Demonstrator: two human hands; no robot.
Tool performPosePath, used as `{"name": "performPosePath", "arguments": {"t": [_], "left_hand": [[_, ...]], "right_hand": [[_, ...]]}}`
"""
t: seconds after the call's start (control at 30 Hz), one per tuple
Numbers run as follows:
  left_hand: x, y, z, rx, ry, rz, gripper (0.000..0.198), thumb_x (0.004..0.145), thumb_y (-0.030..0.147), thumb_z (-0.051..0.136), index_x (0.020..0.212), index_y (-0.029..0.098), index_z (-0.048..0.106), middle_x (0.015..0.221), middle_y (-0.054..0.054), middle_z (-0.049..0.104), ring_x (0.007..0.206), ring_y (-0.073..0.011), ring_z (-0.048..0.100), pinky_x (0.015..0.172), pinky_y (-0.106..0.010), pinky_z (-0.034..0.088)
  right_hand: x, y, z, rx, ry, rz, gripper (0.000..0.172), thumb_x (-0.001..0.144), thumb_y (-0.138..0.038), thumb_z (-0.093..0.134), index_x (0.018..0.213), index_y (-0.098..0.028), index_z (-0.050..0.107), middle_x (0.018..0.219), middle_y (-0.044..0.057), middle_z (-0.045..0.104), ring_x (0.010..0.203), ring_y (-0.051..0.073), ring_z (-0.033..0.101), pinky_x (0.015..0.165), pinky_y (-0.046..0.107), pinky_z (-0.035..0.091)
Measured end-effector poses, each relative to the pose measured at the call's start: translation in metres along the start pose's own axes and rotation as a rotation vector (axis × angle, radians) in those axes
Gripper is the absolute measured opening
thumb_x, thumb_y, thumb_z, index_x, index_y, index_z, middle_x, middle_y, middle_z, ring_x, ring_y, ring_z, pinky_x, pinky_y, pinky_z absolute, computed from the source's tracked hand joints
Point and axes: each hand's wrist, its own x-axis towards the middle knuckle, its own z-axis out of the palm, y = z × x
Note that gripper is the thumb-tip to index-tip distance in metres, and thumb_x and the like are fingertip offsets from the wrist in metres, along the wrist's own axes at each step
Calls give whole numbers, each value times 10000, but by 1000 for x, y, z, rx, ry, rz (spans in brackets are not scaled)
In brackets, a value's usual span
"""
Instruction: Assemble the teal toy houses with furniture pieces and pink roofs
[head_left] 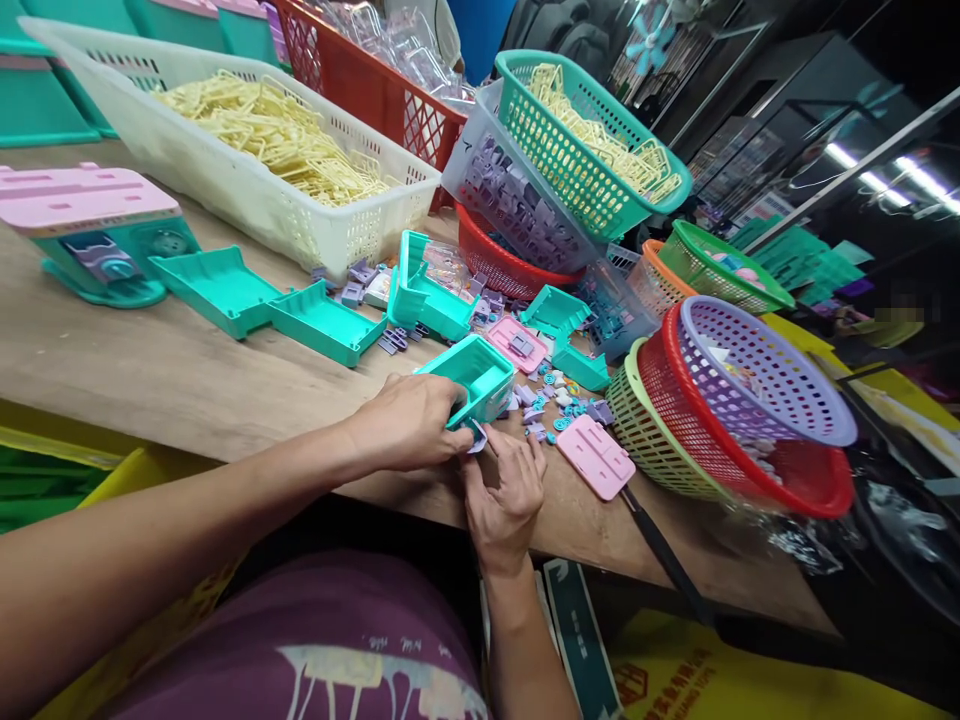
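Note:
My left hand [409, 420] is closed on a teal plastic box [478, 368], thumb and fingers at its near left side. The box sits tilted above the wooden table with its open side up. Against its near edge, the fingertips of my right hand [508, 487] pinch a small pale-lavender piece [478, 436]; the fingers partly hide it. Just beyond the box lies a pink lid [517, 344] with a purple part on it. Another pink lid [595, 456] lies to the right of my right hand, beside loose blue and purple parts [568, 413].
Teal trays [328, 322] and a finished-looking pink-topped toy [105, 235] stand at left. Behind is a white basket [360, 225] of yellow wire-like pieces. Stacked baskets [592, 165] rise at back right; more baskets [750, 400] crowd the right. A black-handled tool [667, 555] crosses the table's front edge.

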Motion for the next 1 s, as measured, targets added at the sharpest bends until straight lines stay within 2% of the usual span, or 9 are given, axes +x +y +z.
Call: {"name": "performPosePath", "arguments": {"t": [0.17, 0.27, 0.43, 0.53, 0.6, 0.7, 0.77, 0.83, 1.0], "left_hand": [[-4, 5, 4, 97, 4, 0, 287, 878, 422, 465, 857, 187, 629, 952, -135, 702, 950, -323, 639, 775, -398, 437], [-6, 6, 6, 135, -17, 17, 280, 900, 413, 468, 903, 190, 636, 939, -133, 684, 976, -334, 632, 811, -436, 432], [-9, -6, 3, 121, -2, 190, 334, 949, 455, 446, 873, 177, 615, 861, -100, 646, 919, -294, 609, 791, -407, 432], [-15, -20, 2, 37, 13, 305, 397, 942, 521, 464, 1002, 155, 606, 895, -88, 623, 892, -255, 595, 792, -365, 441], [-21, -29, 5, -20, 71, 337, 474, 907, 587, 503, 1055, 146, 592, 906, -74, 601, 867, -233, 584, 780, -339, 443], [-32, -43, 15, -101, 225, 306, 525, 826, 659, 582, 949, 148, 590, 812, -23, 542, 764, -191, 537, 702, -297, 426], [-39, -50, 20, -182, 260, 281, 454, 842, 613, 597, 860, 160, 579, 762, 4, 503, 708, -158, 493, 663, -272, 409], [-44, -53, 23, -271, 242, 272, 364, 905, 517, 560, 812, 165, 574, 760, 7, 496, 710, -143, 476, 669, -259, 408], [-45, -52, 25, -381, 294, 255, 287, 960, 376, 493, 792, 161, 582, 765, 3, 503, 739, -137, 475, 707, -254, 410]], "right_hand": [[0, 0, 0, -23, -11, 14, 208, 917, -233, 632, 1118, -183, 617, 963, 54, 726, 927, 191, 671, 1064, 492, 371], [-1, 2, 1, -13, -29, 22, 179, 912, -256, 645, 1073, -182, 630, 928, 44, 725, 889, 188, 672, 1060, 488, 367], [3, 3, 1, 48, -11, 48, 231, 885, -296, 683, 1079, -191, 616, 922, 36, 720, 881, 187, 664, 1048, 454, 384], [4, -1, 1, 61, 9, 20, 198, 908, -309, 648, 1068, -197, 610, 957, 43, 718, 934, 204, 647, 1052, 461, 361], [3, -7, 2, 72, 13, 0, 196, 939, -336, 593, 1078, -199, 614, 986, 55, 713, 969, 222, 630, 1043, 473, 348], [1, -19, 7, 88, 38, -18, 234, 967, -365, 530, 1106, -198, 617, 1007, 66, 709, 980, 235, 613, 1037, 487, 329], [1, -27, 11, 88, 51, -31, 225, 959, -350, 549, 1112, -201, 618, 1008, 64, 709, 976, 234, 609, 1031, 483, 325], [3, -33, 14, 75, 62, -46, 203, 940, -311, 589, 1110, -203, 617, 993, 56, 711, 962, 226, 607, 1021, 473, 327], [15, -36, 17, 31, 47, -93, 195, 921, -263, 626, 1108, -206, 618, 943, 39, 714, 936, 215, 609, 1028, 476, 316]]}}
